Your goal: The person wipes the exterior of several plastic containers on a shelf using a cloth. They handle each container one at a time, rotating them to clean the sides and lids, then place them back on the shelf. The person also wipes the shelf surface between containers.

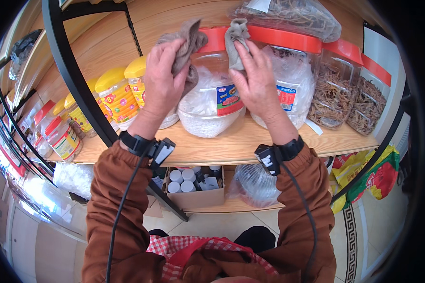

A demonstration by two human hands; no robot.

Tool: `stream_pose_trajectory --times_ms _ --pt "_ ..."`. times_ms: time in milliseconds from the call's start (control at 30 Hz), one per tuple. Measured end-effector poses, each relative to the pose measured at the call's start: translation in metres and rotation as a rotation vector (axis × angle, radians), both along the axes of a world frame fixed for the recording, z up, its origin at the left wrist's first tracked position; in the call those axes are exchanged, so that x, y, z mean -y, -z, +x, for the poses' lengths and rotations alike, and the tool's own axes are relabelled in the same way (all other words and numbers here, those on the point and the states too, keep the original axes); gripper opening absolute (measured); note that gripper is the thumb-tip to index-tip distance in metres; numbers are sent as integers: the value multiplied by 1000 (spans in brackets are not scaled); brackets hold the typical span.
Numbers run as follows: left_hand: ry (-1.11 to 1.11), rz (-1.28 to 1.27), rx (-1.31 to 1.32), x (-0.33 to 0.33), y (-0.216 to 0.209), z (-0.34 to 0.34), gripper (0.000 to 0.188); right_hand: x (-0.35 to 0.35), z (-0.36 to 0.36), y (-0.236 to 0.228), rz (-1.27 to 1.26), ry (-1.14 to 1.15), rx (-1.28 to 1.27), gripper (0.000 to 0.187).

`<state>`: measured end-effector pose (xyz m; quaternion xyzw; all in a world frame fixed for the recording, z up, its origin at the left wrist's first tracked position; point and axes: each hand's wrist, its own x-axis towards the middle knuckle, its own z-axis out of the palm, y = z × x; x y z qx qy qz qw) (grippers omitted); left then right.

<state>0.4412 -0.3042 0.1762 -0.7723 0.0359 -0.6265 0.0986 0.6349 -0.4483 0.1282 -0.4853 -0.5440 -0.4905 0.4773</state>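
My left hand [164, 75] grips a crumpled brown-grey cloth [186, 47], raised in front of the shelf near the red lid of a large clear jar [207, 115]. That jar has white contents and a blue and red label. My right hand [257, 82] has its fingers bent over a grey cloth [232, 45], close to the same red lid and its neighbour. Just right of this hand stands another red-lidded jar [297, 78] with a white bag inside. Whether the cloths touch the lids cannot be told. Both wrists carry black straps with small devices and cables.
Yellow-lidded jars [115, 94] line the wooden shelf [151, 150] at left, partly behind a black upright [73, 66]. Two jars of dried brown strips [333, 92] stand at right, with a clear bag [288, 21] above. Below sit a cardboard box [198, 199] and clear plastic containers [257, 185].
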Motion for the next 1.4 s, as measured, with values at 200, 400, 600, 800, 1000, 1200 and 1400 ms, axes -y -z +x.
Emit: stream_pose_trajectory --times_ms 200,400,600,800,1000,1200,1400 --pt "-52 93 -229 1 76 -20 59 9 -12 64 -158 -16 48 50" --pt "53 218 -646 11 107 -43 41 26 -18 90 -465 -263 166 38" --pt "-35 130 -87 8 27 -19 58 14 -7 81 -90 -183 -210 51" --pt "-154 278 -170 25 39 16 58 19 -4 89 -228 -190 -277 49" --pt "-101 369 -628 32 110 -2 34 24 -4 94 -338 -212 -394 36" --pt "-69 372 -399 14 62 -26 47 19 -4 86 -104 -241 -320 38" --pt "-94 122 -91 5 6 2 60 18 -4 87 -152 -213 -331 41"
